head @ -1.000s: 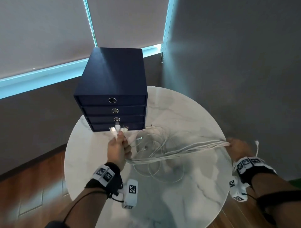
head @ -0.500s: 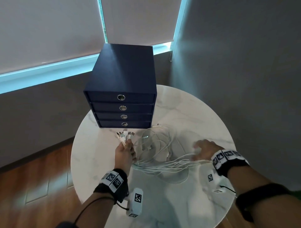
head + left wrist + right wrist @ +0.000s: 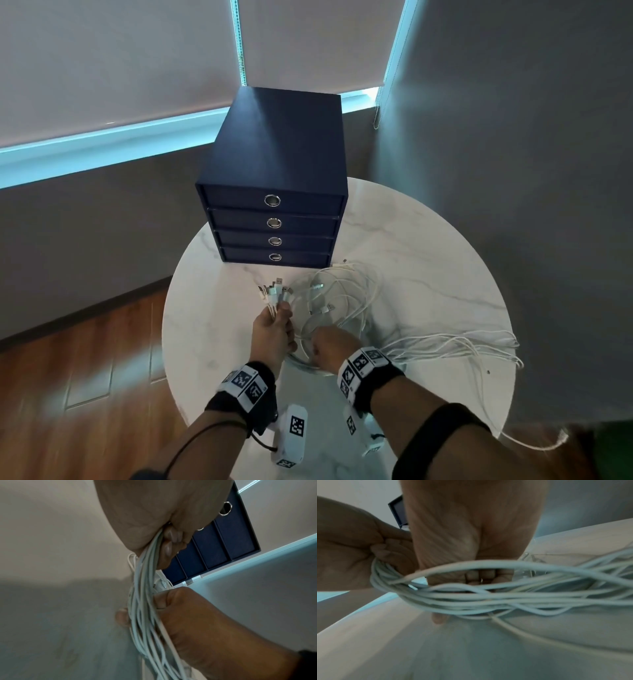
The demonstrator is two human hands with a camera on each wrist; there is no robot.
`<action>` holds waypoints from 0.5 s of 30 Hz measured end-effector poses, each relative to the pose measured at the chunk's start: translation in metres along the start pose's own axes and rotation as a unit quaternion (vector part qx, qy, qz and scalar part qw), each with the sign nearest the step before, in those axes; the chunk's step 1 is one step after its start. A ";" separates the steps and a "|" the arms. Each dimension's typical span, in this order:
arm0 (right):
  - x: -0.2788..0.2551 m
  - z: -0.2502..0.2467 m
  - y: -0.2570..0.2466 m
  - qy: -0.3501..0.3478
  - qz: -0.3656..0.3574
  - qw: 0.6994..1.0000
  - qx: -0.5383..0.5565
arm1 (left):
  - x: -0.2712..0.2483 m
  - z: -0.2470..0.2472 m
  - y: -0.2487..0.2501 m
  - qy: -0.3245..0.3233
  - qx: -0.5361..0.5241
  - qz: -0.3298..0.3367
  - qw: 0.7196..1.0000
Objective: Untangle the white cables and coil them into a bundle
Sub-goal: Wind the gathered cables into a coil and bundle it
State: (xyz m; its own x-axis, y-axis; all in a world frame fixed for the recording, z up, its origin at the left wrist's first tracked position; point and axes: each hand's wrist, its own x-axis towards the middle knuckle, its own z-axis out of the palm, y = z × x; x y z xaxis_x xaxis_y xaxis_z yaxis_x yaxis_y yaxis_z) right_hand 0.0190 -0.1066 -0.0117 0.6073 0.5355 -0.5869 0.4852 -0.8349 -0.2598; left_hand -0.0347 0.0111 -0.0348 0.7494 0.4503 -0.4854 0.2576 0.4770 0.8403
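Note:
Several white cables (image 3: 346, 291) lie in loose loops on the round marble table (image 3: 428, 260). My left hand (image 3: 272, 330) grips a bunch of them near their plug ends (image 3: 275, 291), which fan out toward the drawer box. My right hand (image 3: 327, 344) sits close beside the left, fingers curled round the same strands (image 3: 145, 615). In the right wrist view the cables (image 3: 471, 596) run across its fingers (image 3: 481, 576) and off to the right. A long run of cables (image 3: 479, 346) trails to the table's right edge, and one end (image 3: 561, 437) hangs over it.
A dark blue box (image 3: 277, 164) with several ring-pull drawers stands at the back of the table, just beyond the plug ends. Grey walls close in behind and to the right. Wooden floor (image 3: 85, 359) lies to the left.
My right hand has swept from the table's right edge leftward along the cables to beside my left hand. The slack cables now lie draped at the right. The left hand kept its grip.

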 end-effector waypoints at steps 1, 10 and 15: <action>-0.001 0.003 0.000 0.004 0.005 1.000 -0.004 | -0.001 0.000 -0.003 -0.002 0.010 0.006 1.000; -0.008 -0.003 0.020 0.081 -0.028 0.988 0.127 | -0.002 0.004 -0.001 -0.003 0.007 0.019 1.000; -0.012 -0.041 0.026 0.222 -0.053 0.904 0.362 | 0.006 0.013 0.008 -0.003 -0.042 -0.004 0.999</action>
State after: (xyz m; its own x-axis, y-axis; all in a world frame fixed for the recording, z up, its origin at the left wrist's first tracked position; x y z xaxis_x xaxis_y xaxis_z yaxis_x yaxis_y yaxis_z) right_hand 0.0500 -0.1296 0.0206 0.8524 0.4813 -0.2044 0.1150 -0.5539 -0.8246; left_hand -0.0201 0.0074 -0.0275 0.7511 0.4414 -0.4909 0.2116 0.5434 0.8124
